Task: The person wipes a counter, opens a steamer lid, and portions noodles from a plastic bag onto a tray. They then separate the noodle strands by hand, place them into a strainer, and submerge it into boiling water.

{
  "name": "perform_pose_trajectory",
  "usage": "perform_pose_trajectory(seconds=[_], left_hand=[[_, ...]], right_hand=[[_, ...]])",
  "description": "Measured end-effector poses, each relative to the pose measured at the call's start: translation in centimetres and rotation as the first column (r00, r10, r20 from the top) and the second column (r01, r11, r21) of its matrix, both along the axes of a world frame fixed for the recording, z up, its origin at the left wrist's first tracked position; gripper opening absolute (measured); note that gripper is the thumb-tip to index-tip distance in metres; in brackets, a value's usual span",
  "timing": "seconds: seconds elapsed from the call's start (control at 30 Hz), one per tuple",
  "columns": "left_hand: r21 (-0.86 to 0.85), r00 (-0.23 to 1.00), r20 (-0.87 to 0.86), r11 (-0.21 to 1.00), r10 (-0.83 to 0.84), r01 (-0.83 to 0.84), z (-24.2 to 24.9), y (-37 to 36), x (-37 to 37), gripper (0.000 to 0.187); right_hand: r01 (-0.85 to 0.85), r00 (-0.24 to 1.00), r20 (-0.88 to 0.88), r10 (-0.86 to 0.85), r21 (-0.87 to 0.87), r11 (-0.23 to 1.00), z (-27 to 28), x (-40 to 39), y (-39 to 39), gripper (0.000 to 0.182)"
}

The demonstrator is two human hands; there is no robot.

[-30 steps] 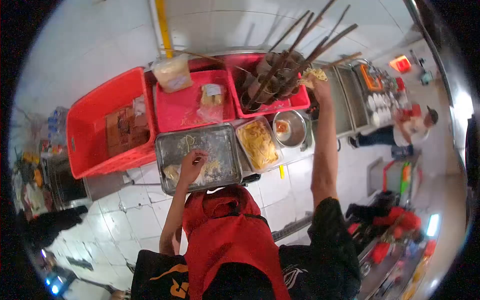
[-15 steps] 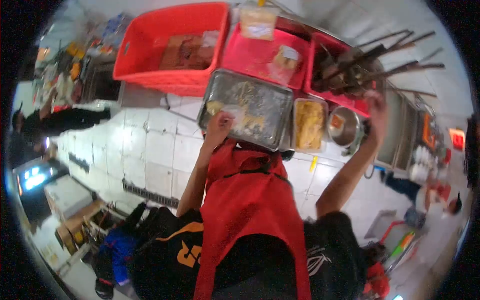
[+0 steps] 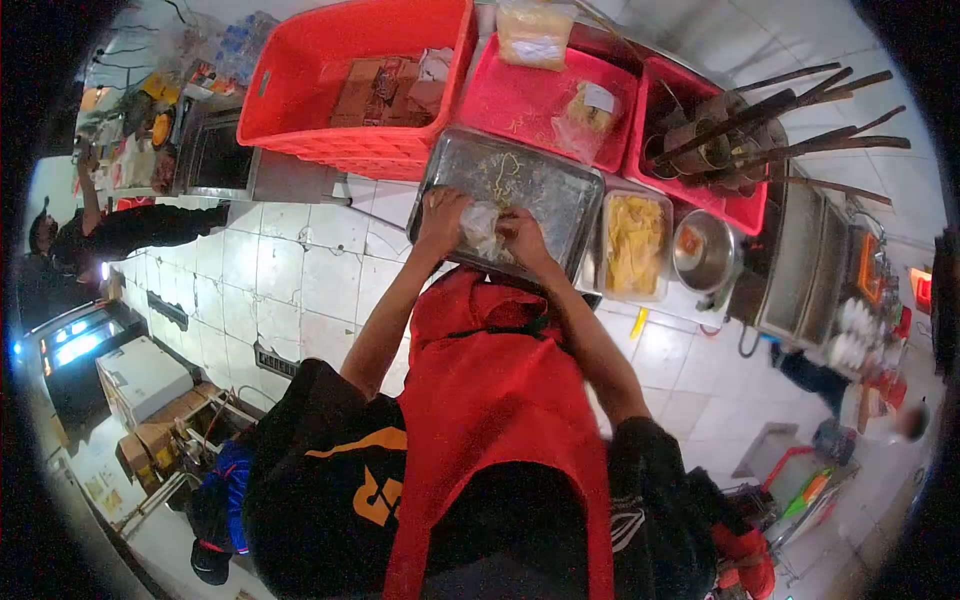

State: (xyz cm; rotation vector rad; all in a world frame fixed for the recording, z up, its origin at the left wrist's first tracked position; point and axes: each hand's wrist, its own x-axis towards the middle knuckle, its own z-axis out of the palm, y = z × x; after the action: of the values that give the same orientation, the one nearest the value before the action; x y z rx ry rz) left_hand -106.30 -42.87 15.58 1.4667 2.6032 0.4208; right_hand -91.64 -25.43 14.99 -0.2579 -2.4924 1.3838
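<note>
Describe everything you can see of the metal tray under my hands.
The metal tray is rectangular and grey, with a raised rim. It lies open side up, its floor smeared with white, powdery residue and holding pale noodle strands. Your left hand and right hand are at a clear plastic bag over its near part, hiding some of it; whether they touch the tray is unclear. A clear container stands to its right.

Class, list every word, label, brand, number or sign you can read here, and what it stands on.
No text is readable.
White label on the bag in the pink tray: too small.
Label on the upper packet: blurred.
White mark on the black shirt: unreadable.
Orange mark there: no readable letters.
</note>
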Motion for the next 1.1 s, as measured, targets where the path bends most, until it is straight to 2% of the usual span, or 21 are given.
perform_pose_trajectory(seconds=[0.03, 0.1, 0.13, 0.2, 0.23, 0.3, 0.33, 0.37, 0.4, 0.47, 0.53, 0.6, 0.67, 0.73, 0.8, 0.83, 0.87, 0.93, 1.0, 1.03, 1.1], left_hand=[[0.034, 0.999, 0.023, 0.998, -0.045, 0.044, -0.4, 0.0, -0.6, 0.065], [0.066, 0.995, 0.050, 0.994, -0.088, 0.085, 0.0, -0.3, -1.2, 0.061], [0.090, 0.990, 0.095, 0.991, -0.103, 0.094, 0.2, -0.3, -1.6, 0.056], [0.117, 0.983, 0.137, 0.988, -0.119, 0.103, 1.0, -0.4, -2.4, 0.052], [0.139, 0.976, 0.174, 0.985, -0.128, 0.105, 1.5, -0.5, -2.7, 0.051], [0.166, 0.966, 0.212, 0.980, -0.146, 0.112, 2.3, -0.2, -2.9, 0.050], [0.177, 0.919, 0.391, 0.984, -0.051, -0.020, 2.6, 0.3, -2.6, 0.050], [0.160, 0.828, 0.559, 0.976, 0.036, -0.150, 2.5, 0.6, -2.6, 0.049], [0.163, 0.828, 0.560, 0.977, 0.027, -0.141, 2.1, 0.8, -3.0, 0.049], [0.268, 0.647, 0.756, 0.949, -0.101, -0.165, 1.7, 1.5, -3.8, 0.054], [0.289, 0.659, 0.737, 0.952, -0.152, -0.104, 1.5, 1.8, -4.3, 0.057], [0.310, 0.665, 0.719, 0.950, -0.204, -0.044, 1.2, 2.0, -5.0, 0.061], [0.132, 0.749, 0.612, 0.967, -0.254, 0.220, 1.1, 2.1, -5.8, 0.075], [0.061, 0.732, 0.638, 0.963, -0.239, 0.261, 1.2, 2.9, -6.3, 0.076], [-0.011, 0.713, 0.666, 0.952, -0.222, 0.306, 1.5, 3.3, -6.3, 0.077], [-0.033, 0.757, 0.602, 0.939, -0.255, 0.343, 1.8, 3.6, -6.2, 0.076], [-0.056, 0.796, 0.532, 0.925, -0.291, 0.376, 2.1, 4.0, -6.3, 0.074], [-0.057, 0.773, 0.579, 0.933, -0.259, 0.355, 2.8, 4.8, -6.2, 0.070], [-0.060, 0.748, 0.623, 0.940, -0.229, 0.337, 2.1, 5.3, -6.2, 0.066], [0.024, 0.739, 0.620, 0.948, -0.263, 0.317, 1.1, 5.3, -6.2, 0.061], [0.112, 0.728, 0.617, 0.949, -0.299, 0.294, 1.3, 5.6, -5.9, 0.056]], right_hand=[[-0.001, 1.000, 0.000, 0.001, 0.002, 1.000, -0.3, -0.5, 0.1, 0.018], [0.035, 0.965, 0.253, 0.068, -0.384, 0.923, -0.7, -1.1, 0.2, 0.029], [0.034, 0.964, 0.255, 0.071, -0.385, 0.922, -0.8, -1.1, 0.2, 0.029], [0.004, 0.997, 0.077, 0.009, -0.172, 0.985, 0.8, -1.6, 0.2, 0.035], [0.006, 0.997, 0.077, 0.007, -0.170, 0.985, 1.4, -2.0, 0.2, 0.035], [0.024, 0.998, -0.050, -0.033, -0.165, 0.986, 1.6, -2.4, 0.2, 0.018], [0.032, 0.998, -0.049, -0.040, -0.162, 0.986, 1.6, -2.7, 0.4, 0.018], [0.045, 0.990, 0.139, -0.021, -0.170, 0.984, 1.1, -2.7, 0.5, 0.028], [0.060, 0.947, 0.322, 0.000, -0.176, 0.982, 0.7, -2.7, 0.8, 0.039], [0.069, 0.923, 0.385, 0.030, -0.241, 0.968, 0.7, -2.7, 1.3, 0.036], [0.090, 0.894, 0.444, 0.058, -0.305, 0.948, 1.4, -2.3, 1.7, 0.033], [0.213, 0.927, 0.375, -0.006, -0.515, 0.830, 2.1, -1.5, 1.9, 0.028], [0.250, 0.924, 0.379, -0.057, -0.481, 0.841, 2.8, -0.3, 2.5, 0.028], [0.279, 0.918, 0.383, -0.101, -0.446, 0.850, 2.8, 0.7, 3.2, 0.028], [0.364, 0.909, 0.378, -0.175, -0.517, 0.775, 1.8, 1.9, 3.2, 0.027], [0.373, 0.905, 0.384, -0.181, -0.514, 0.773, 1.4, 2.6, 3.3, 0.027], [0.401, 0.912, 0.321, -0.257, -0.552, 0.732, 1.5, 3.1, 3.2, 0.024], [0.427, 0.904, 0.262, -0.338, -0.585, 0.689, 1.7, 4.1, 3.1, 0.021], [0.570, 0.807, 0.321, -0.495, -0.640, 0.515, 1.5, 5.1, 2.9, 0.020], [0.576, 0.803, 0.324, -0.499, -0.635, 0.515, 1.4, 5.4, 2.8, 0.020], [0.523, 0.764, 0.272, -0.586, -0.793, 0.314, 0.9, 5.9, 2.6, 0.019]])
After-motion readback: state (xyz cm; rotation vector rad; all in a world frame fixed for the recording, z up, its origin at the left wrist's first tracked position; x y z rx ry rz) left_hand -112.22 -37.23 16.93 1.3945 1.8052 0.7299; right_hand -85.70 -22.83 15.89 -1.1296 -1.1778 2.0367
